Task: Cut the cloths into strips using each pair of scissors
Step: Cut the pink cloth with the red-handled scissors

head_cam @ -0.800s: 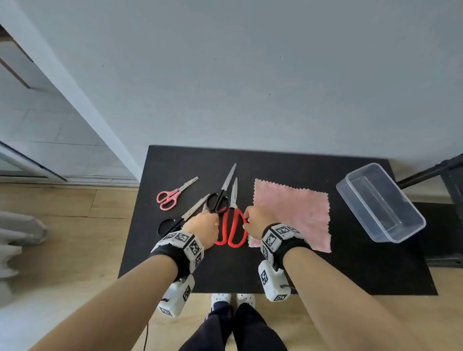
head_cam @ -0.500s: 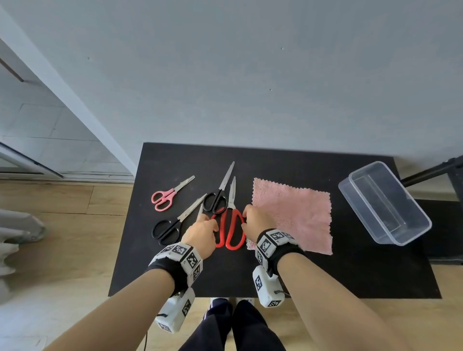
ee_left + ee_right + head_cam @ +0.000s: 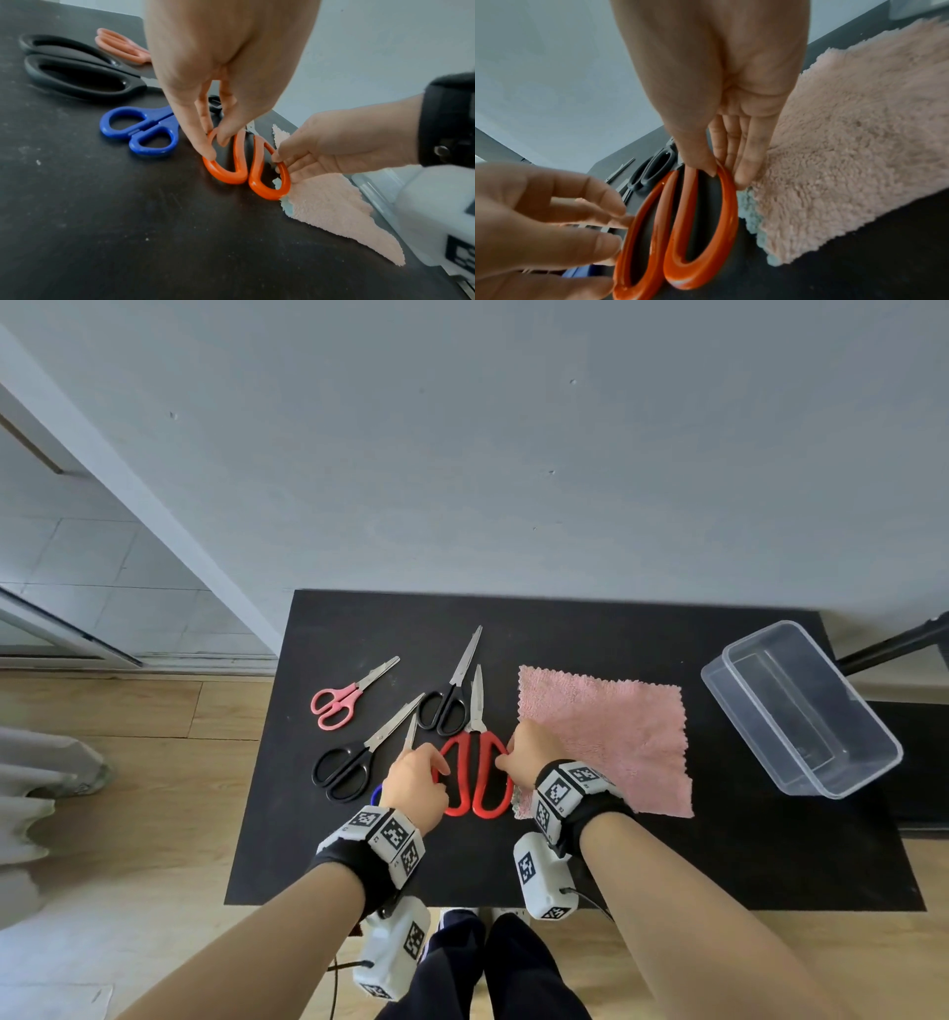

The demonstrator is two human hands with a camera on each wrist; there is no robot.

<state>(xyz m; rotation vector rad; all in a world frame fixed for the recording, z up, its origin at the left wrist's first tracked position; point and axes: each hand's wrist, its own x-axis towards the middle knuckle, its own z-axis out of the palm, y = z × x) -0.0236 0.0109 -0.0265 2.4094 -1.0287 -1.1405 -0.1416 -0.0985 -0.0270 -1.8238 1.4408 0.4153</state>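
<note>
The red scissors (image 3: 475, 778) lie on the black table (image 3: 642, 855), blades together and pointing away. My left hand (image 3: 440, 770) pinches their left handle loop (image 3: 223, 172) between thumb and fingers. My right hand (image 3: 506, 757) pinches the right loop (image 3: 727, 203), which touches the edge of the pink cloth (image 3: 611, 737). A pale blue cloth (image 3: 750, 211) peeks out from under the pink one. Pink scissors (image 3: 339, 703), two black pairs (image 3: 359, 755) (image 3: 449, 701) and blue scissors (image 3: 140, 130) lie to the left.
A clear plastic container (image 3: 801, 711) sits at the table's right edge, overhanging it. A grey wall runs close behind the table. Wooden floor lies to the left and in front, and my legs stand at the near edge.
Both hands stay at the red scissors' handles. My left hand has shifted slightly right, so the lower black scissors' handles show fully. The head view has tilted a little.
</note>
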